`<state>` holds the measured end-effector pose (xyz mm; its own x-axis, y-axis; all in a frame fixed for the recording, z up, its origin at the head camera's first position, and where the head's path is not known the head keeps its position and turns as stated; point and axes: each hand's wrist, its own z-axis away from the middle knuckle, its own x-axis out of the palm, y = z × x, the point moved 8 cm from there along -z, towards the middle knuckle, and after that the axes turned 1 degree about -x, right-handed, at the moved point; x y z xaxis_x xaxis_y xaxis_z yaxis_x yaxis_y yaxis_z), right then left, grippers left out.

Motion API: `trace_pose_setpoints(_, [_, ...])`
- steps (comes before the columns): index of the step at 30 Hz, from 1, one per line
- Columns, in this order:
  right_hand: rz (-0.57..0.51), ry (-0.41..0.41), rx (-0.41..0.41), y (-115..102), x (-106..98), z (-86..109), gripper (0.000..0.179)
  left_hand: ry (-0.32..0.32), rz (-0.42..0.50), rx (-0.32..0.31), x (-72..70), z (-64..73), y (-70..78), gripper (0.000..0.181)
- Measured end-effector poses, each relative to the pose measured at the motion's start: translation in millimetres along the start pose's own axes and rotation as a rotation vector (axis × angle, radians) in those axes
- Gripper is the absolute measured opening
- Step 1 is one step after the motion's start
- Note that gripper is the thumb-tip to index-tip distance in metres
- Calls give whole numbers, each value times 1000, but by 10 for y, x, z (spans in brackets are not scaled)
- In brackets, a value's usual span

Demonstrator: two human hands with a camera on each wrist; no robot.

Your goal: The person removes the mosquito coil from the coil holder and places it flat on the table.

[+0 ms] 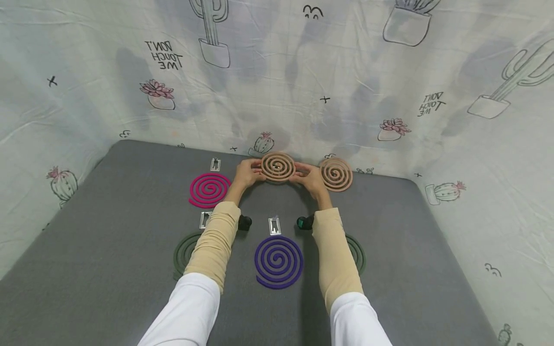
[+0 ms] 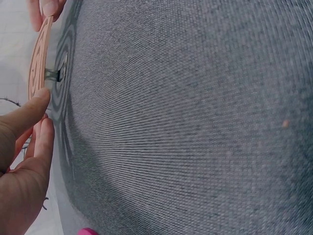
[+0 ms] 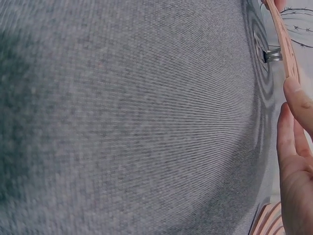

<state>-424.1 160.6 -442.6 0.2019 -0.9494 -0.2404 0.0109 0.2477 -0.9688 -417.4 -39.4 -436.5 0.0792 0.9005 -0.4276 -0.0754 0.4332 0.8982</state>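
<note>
A tan mosquito coil [image 1: 281, 169] is held level between both hands near the back of the grey surface. My left hand [image 1: 247, 174] pinches its left edge, thumb above and fingers beneath. On the opposite edge, my right hand [image 1: 311, 179] pinches it the same way. Under the coil [image 2: 39, 58] a small metal stand [image 2: 52, 74] rises from the cloth, and in the right wrist view the stand [image 3: 273, 55] reaches the coil's underside. Its tip shows near the spiral's centre in the head view. Whether the coil is fixed on the tip, I cannot tell.
Another tan coil [image 1: 336, 174] lies right of my right hand. A pink coil [image 1: 210, 189], a purple coil [image 1: 279, 262] and two green coils, partly under the sleeves, lie nearer. Flat metal stands [image 1: 274, 226] lie beside several coils. A printed cloth [image 1: 277, 72] hangs behind.
</note>
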Motion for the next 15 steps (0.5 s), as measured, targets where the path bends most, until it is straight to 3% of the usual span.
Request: trace_pose_setpoints(15, [36,2,-13,-30,0,5,57,-5,-11,14,-34,-5,21,58])
